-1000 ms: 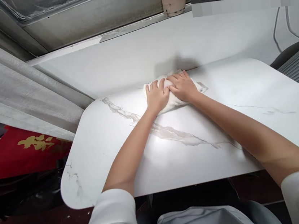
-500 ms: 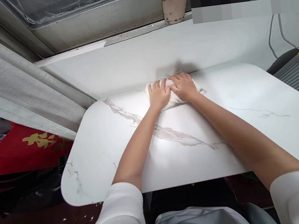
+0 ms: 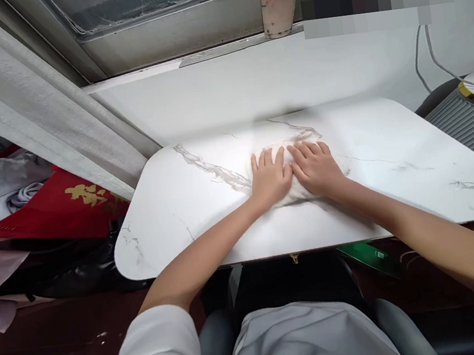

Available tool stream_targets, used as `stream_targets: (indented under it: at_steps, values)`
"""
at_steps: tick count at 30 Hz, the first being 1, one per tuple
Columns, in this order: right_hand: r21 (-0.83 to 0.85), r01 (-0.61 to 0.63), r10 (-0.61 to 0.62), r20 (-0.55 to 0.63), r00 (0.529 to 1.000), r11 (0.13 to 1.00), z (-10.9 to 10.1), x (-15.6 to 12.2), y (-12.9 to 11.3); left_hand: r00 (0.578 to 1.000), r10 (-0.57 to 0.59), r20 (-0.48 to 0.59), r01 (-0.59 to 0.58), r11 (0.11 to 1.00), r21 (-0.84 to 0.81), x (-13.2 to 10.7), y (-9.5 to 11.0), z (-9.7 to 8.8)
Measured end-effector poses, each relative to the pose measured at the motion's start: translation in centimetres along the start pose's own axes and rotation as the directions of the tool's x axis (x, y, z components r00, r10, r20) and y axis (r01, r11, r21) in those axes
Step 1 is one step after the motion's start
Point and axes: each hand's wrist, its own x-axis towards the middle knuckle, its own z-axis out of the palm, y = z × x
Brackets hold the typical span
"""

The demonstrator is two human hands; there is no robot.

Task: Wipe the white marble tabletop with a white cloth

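A crumpled whitish cloth [image 3: 293, 196] lies on a white marble-patterned table [image 3: 199, 222], around its middle. Flat on the cloth's left part rests my left hand [image 3: 270, 177], fingers stretched and a little apart. My right hand [image 3: 316, 166] presses beside it on the cloth's right part, its fingers also spread. The thumbs meet or nearly meet at the centre. Much of the cloth is hidden beneath both palms, and its edges look slightly blurred.
A cup with a pinkish drink [image 3: 280, 14] stands on the window ledge behind the table. Left is a pale curtain [image 3: 48, 85] with a red cloth bearing gold marks [image 3: 50, 206] below it. A ribbed grey appliance [image 3: 467, 117] and cables [image 3: 419, 60] are at right.
Both hands and the cloth have moved from the table's back edge toward me and slightly right. The view has shifted a little, showing more of the floor and chair.
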Motion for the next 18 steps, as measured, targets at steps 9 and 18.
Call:
stream_targets:
  at_steps: [9, 18]
  values:
    - [-0.054, 0.066, -0.069, -0.051, 0.996, 0.996, -5.0, -8.9, -0.6, 0.988, 0.137, 0.065, -0.130, 0.986, -0.109, -7.3, 4.4, -1.2]
    - [0.064, -0.037, 0.041, -0.052, 0.998, 0.997, -4.7, -7.7, 1.6, 0.975, 0.180, 0.129, -0.159, 0.975, -0.156, -5.7, 5.3, -0.9]
